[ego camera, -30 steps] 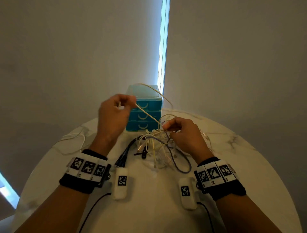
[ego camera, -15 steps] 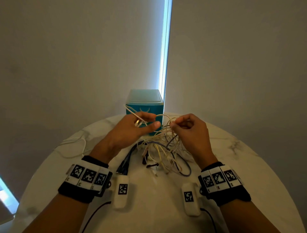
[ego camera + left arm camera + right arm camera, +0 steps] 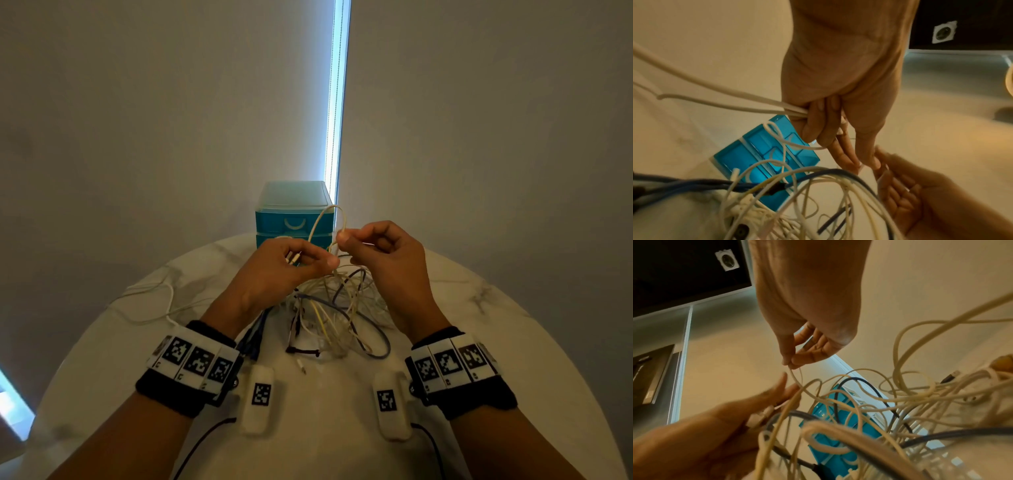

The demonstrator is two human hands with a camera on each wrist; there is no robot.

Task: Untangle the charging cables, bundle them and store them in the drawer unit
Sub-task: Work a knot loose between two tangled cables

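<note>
Round marble bench (image 3: pixel 513 342). Teal drawer unit (image 3: pixel 291 219) at far edge, drawers closed. Cable tangle (image 3: pixel 342 308) heaped mid-bench, just in front of unit. Left hand (image 3: pixel 284 270) curled, gripping white cable strands with a plug. Right hand (image 3: pixel 383 253) pinches cream cable loop (image 3: pixel 329 219) between thumb and forefinger, raised above tangle.

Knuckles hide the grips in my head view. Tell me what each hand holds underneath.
Observer: Left wrist view: the left hand curls its fingers round two white cables running off sideways.
Operator: Now the right.
Observer: Right wrist view: the right hand pinches one cream cable between thumb and forefinger; its other fingers look empty.
Operator: Check the lower drawers.
Observer: All three drawers of the drawer unit look shut.
</note>
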